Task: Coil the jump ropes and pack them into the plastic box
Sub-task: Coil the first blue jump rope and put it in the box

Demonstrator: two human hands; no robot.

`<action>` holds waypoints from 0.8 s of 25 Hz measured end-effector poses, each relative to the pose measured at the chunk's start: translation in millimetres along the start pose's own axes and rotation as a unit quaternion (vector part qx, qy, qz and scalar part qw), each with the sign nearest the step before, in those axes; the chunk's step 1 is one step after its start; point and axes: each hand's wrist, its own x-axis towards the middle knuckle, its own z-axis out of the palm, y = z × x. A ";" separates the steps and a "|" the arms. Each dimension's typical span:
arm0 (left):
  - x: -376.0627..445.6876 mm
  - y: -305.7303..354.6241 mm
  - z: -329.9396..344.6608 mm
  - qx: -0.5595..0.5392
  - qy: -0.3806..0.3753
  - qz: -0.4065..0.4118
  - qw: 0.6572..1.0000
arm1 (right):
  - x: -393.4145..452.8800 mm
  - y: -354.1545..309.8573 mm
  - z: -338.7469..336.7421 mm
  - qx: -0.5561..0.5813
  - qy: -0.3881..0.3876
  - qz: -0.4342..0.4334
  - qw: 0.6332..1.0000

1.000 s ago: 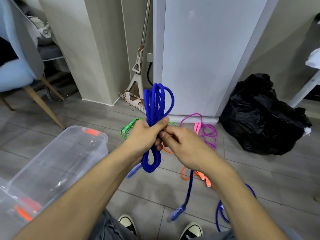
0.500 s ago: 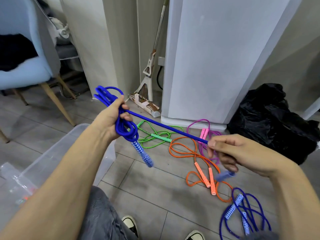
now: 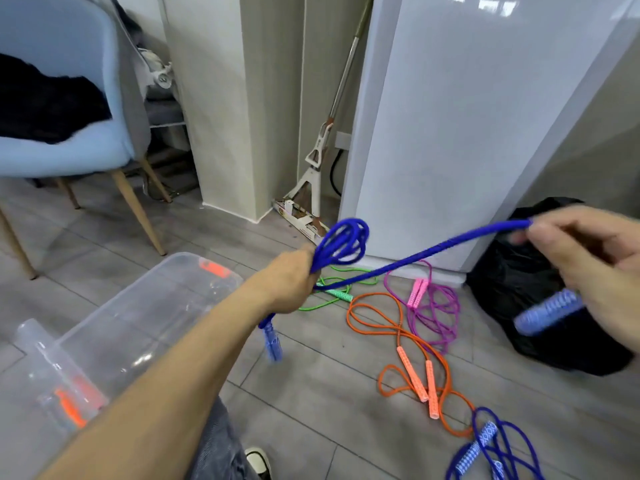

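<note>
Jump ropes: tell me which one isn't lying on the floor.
The blue rope held in both hands: the left hand grips its coil, the right hand pinches its free end. The green, orange, purple and second blue ropes lie loose on the floor.

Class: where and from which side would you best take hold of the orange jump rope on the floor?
Probably the two handles of the orange jump rope, from above: they lie flat, side by side and rigid, so one grip could pinch both; its cord loops sprawl loosely.

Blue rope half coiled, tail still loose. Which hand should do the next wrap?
Right, probably. The right hand pinches the free tail of the blue rope, end handle dangling below it, so it can swing round. The left hand grips the coiled bundle and should just anchor it.
</note>
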 end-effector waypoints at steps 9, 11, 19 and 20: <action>-67.7 84.7 -4.9 -0.031 -0.060 0.272 0.960 | 87.8 12.0 55.0 -0.080 0.050 -0.075 0.993; -76.0 85.3 -13.8 -0.118 -0.038 0.267 0.956 | 75.3 56.1 80.8 -0.113 -0.039 -0.011 0.993; -11.6 6.3 0.1 -0.029 0.173 0.001 0.985 | -31.1 45.4 100.5 -0.146 -0.263 0.019 0.954; -8.5 4.1 4.5 -0.008 0.170 -0.020 0.985 | -37.2 26.4 92.8 -0.162 -0.278 -0.010 0.947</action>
